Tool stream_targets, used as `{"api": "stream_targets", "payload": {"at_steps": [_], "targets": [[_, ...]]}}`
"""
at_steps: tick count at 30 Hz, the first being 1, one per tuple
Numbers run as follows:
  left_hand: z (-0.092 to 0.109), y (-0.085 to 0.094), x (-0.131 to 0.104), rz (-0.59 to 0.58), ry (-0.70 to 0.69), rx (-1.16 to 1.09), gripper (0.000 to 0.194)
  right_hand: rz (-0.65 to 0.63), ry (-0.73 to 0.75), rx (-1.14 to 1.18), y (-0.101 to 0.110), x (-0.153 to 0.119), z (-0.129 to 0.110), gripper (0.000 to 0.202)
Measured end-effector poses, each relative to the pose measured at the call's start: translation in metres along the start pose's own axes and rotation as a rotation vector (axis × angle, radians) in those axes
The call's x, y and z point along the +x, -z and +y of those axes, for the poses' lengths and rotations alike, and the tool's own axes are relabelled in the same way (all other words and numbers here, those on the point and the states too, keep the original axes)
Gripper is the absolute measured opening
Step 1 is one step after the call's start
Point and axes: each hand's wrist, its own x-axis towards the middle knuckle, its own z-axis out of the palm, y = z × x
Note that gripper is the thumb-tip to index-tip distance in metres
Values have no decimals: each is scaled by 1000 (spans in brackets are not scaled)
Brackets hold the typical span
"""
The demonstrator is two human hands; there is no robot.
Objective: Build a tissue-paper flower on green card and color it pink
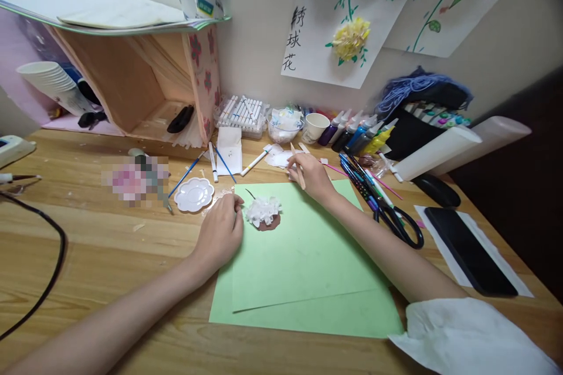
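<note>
My right hand (312, 179) grips a flat wooden stick (299, 171) near the top of the green paper. The stick's far end is by a white crumpled sheet (282, 156). My left hand (223, 225) rests at the paper's left edge with its fingers curled in and nothing visible in them. Right beside it, on the green paper (316, 258), lies a ruffled white paper flower (264, 209) on a brown paper piece (270, 223), with a thin dark strand above it. Two green sheets overlap there.
A white flower-shaped palette (194, 194), brushes and markers lie to the left. Behind stand a marker box (243, 114), a paper cup (315, 128) and several paint bottles (352, 132). Black scissors (400, 225), pens and a phone (468, 252) lie right. A peach box (132, 82) stands left.
</note>
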Motion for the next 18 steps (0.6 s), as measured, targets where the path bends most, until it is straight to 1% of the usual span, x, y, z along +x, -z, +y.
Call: {"api": "stream_targets", "payload": {"at_steps": [3,5,8,12,14,18], "targets": [[0,0,0,7,-8,1,12,8,-5,-28,-11,12,4,13],[1,1,0,19,-15,5,12,28,-28,-19,-13,18,4,16],[3,2,0,28,-18,13,13,100,-87,8,-10,19,1,15],[4,3,-1,29,-5,1,14,187,-185,78,1,13,-4,5],[4,3,-1,33,11,-34,14,213,-256,190,7,9,-9,2],[4,5,-2,46,35,-106,12,224,-387,497,18,-2,-23,15]]}}
